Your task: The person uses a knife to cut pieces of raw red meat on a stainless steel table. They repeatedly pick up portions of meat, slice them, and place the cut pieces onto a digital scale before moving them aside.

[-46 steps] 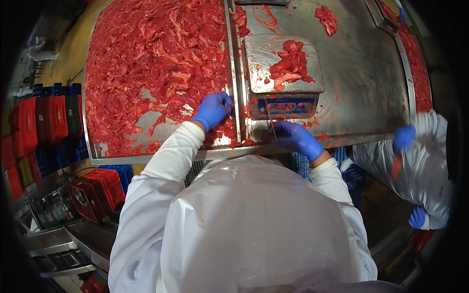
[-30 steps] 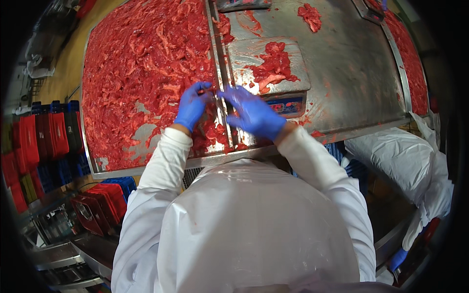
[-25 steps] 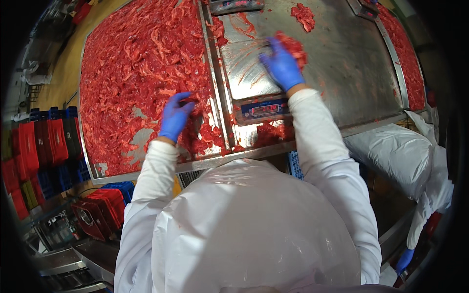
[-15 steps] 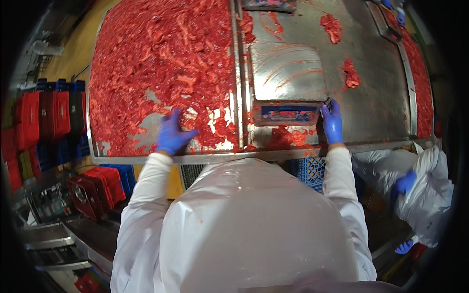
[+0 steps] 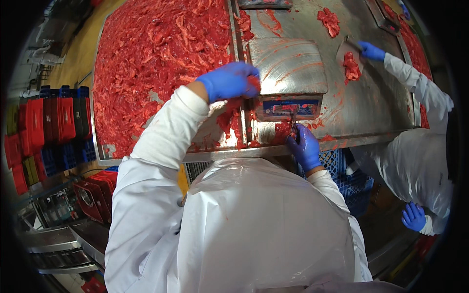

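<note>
My left hand, in a blue glove, is closed on dripping red meat above the steel divider between the tray of meat strips and the scale side. My right hand grips a thin metal tool upright before the scale, whose steel plate is streaked red and whose display faces me. Scraps of meat lie around the tool's lower end. A lump of meat lies right of the scale.
A co-worker's gloved hand reaches in from the right with a metal blade by that lump. Their other hand hangs lower. More meat lies at the back. Red and blue crates are stacked left; blue crates sit under the table.
The meat on the scale was moved right onto the table. My left hand rose rightward with meat in it; my right hand came down leftward. The co-worker's hand reached onto the table.
</note>
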{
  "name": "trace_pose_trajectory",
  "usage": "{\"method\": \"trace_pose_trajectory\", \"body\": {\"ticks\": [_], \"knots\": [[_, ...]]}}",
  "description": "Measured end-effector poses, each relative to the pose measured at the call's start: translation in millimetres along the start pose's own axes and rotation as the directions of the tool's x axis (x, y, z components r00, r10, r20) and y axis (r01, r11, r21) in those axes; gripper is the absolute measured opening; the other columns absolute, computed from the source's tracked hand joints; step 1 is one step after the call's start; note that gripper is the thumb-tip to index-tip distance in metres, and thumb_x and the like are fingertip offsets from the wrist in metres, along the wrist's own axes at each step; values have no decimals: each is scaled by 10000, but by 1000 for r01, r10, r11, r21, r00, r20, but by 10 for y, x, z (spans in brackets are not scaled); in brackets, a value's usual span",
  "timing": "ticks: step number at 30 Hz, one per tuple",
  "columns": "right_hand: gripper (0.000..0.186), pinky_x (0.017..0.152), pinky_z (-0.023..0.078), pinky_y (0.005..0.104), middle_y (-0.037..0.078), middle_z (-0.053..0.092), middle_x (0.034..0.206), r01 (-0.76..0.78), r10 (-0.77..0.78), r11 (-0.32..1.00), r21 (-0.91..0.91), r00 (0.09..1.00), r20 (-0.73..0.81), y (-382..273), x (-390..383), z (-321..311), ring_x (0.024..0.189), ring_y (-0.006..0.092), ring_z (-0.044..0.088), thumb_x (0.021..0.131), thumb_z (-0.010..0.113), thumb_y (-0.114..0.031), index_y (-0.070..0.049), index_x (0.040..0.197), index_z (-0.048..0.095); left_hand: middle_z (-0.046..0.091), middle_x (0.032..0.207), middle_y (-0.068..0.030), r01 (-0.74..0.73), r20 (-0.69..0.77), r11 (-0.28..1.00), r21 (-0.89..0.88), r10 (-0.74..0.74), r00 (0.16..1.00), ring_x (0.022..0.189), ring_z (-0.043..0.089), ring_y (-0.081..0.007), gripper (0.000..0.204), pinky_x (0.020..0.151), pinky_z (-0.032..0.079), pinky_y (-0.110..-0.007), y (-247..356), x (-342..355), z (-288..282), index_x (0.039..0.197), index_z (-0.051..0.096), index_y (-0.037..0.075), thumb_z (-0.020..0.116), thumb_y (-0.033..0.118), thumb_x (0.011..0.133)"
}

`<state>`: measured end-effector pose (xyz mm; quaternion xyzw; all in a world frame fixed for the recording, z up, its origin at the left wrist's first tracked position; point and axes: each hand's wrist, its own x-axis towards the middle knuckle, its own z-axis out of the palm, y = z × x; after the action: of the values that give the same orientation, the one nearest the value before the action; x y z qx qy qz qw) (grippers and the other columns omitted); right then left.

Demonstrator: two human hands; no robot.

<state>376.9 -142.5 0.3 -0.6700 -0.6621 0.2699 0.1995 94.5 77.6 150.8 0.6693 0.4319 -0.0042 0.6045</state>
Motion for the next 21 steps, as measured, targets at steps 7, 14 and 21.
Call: {"method": "trace_pose_trajectory", "body": {"ticks": [7,14,21], "knots": [[502,960,554,452,197,714,1224,58,-60,996,-66,997,-37,21,7,9,1115,374,694,912,727,-341,-26,1297,653,740,1007,-104,-515,-208,825,-232,475,855,952,716,-193,359,873,575,-337,605,601,309,1138,720,56,842,189,827],[446,915,566,380,140,729,1159,-2,-4,972,237,1000,24,-62,-9,-8,1063,280,710,911,769,-249,-20,1279,661,750,1009,-125,107,-379,965,240,-9,925,922,701,-214,372,871,565,-371,-1092,465,-90,1123,725,55,829,315,878],[298,699,520,278,47,710,907,-337,106,663,669,926,362,-756,922,-207,781,110,637,940,791,-193,19,1113,674,644,880,-19,-48,224,990,136,17,974,863,588,-131,218,791,519,-315,-2001,-374,1173,982,685,47,797,64,796]]}}
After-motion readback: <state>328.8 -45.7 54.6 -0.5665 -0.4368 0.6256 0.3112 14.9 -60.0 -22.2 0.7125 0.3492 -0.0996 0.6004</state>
